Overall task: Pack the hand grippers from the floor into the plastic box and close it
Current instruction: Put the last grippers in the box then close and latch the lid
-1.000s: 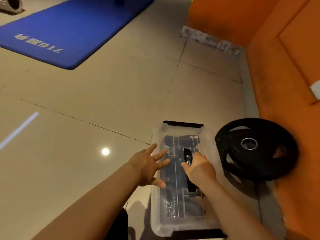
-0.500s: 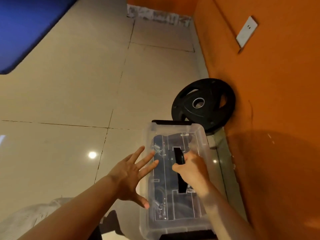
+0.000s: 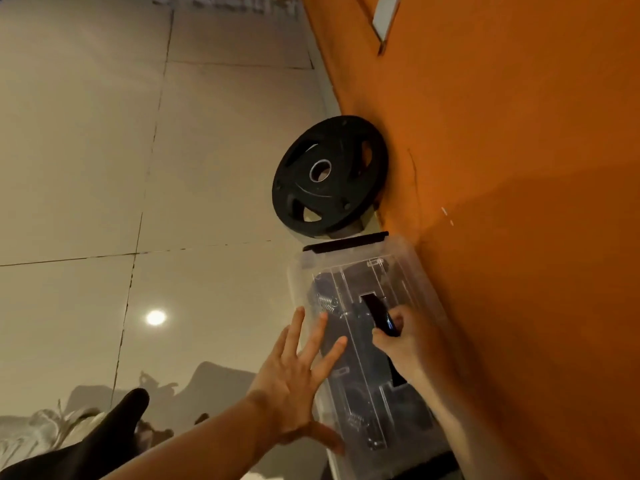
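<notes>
- A clear plastic storage box [image 3: 415, 268] with its transparent lid [image 3: 349, 271] on top sits on the glossy beige tiled floor [image 3: 104, 168], its long right side just beside the orange wall [image 3: 519, 237].
- A black latch bar [image 3: 346, 244] runs across the far end of the box.
- Through the lid, dark-handled hand grippers with coiled metal springs [image 3: 327, 303] lie inside the box; how many there are cannot be told.
- The right hand [image 3: 403, 337] is curled round the black carry handle [image 3: 379, 315] set in the middle of the lid, thumb and fingers gripping it.
- The left hand [image 3: 298, 375] is spread wide, all fingers straight, holding nothing. Its fingertips [image 3: 341, 341] lie over the left edge of the lid; whether they press on it or float just above cannot be told.
- A round black weight plate [image 3: 329, 174] with a metal-ringed centre hole leans against the wall just beyond the far end of the box.
- A white wall plate [image 3: 384, 15] is fixed high on the wall.
- At the lower left corner a dark trouser leg [image 3: 104, 441] shows, with a pale crumpled cloth [image 3: 38, 431] on the floor beside it.
- 1 bright round light reflection [image 3: 156, 317] shines on the floor tile left of the box.
</notes>
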The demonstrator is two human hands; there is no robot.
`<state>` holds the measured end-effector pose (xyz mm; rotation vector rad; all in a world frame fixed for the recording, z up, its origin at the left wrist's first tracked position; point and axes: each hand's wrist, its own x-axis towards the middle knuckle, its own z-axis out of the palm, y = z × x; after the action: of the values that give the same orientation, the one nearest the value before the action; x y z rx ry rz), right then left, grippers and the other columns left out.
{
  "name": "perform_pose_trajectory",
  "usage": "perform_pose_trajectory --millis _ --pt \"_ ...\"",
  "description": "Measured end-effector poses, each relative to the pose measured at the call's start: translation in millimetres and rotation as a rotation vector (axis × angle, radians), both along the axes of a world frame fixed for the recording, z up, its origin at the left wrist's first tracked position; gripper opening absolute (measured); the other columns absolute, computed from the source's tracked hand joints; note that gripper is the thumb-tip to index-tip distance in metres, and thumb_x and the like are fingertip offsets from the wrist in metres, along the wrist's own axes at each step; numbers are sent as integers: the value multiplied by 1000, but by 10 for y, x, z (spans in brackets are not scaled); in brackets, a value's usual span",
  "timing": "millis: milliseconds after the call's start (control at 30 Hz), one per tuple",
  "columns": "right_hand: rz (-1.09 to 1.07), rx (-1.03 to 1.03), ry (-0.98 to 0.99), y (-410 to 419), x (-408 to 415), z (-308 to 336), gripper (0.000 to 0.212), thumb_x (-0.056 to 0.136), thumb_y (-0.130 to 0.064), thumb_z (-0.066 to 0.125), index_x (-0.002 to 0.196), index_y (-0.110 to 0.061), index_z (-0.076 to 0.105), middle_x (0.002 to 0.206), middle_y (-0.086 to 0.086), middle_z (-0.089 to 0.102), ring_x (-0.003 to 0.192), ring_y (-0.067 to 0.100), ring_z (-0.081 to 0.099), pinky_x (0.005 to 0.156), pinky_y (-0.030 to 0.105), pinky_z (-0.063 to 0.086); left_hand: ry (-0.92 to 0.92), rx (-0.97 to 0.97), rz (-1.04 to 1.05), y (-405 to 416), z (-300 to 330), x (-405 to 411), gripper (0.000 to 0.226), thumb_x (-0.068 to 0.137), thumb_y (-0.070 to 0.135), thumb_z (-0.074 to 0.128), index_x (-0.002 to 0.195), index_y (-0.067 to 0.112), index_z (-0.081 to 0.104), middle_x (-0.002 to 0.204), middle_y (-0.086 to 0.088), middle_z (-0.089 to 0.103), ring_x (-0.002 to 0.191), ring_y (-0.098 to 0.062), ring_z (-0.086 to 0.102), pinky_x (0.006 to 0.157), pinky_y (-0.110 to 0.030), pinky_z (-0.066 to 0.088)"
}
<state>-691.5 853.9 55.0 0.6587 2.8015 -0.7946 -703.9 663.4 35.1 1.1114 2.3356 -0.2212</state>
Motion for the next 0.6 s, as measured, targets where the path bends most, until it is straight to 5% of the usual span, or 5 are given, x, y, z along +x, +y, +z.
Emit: perform_pose_trajectory --millis 100,300,400,500,600 --pt "14 133 98 -64 131 -234 28 86 -30 60 109 -15 57 96 5 59 78 19 59 61 28 47 18 12 -2 0 -37 -26 125 54 98 25 132 29 -44 131 -11 -57 113 -39 -56 97 -52 -33" --pt "81 450 231 -163 430 -459 52 90 -40 38 132 -13 51 129 9 55 116 25 49 89 45 45 -6 21 11 -23 -107 -57 124 50 99 24 132 34 -43 130 -6 -59 116 -36 -55 105 -58 -24" --pt "187 427 281 -152 456 -518 50 91 -26 49 140 -21 39 143 6 44 133 24 38 106 53 33 -26 64 14 -55 -123 -139 118 53 97 25 133 40 -40 133 -3 -57 119 -32 -54 105 -58 -24" --pt "194 401 232 -186 428 -554 74 77 -7 68 141 -20 34 145 10 42 137 27 35 109 56 25 11 107 -29 -93 -142 -229 110 53 97 14 134 44 -37 140 -4 -50 125 -30 -49 108 -59 -18" --pt "157 442 214 -220 397 -572 75 72 -4 68 141 -16 39 144 13 43 136 29 36 109 55 24 35 121 -86 -95 -131 -338 108 47 97 -1 134 44 -36 142 -5 -47 128 -32 -45 109 -59 -13"
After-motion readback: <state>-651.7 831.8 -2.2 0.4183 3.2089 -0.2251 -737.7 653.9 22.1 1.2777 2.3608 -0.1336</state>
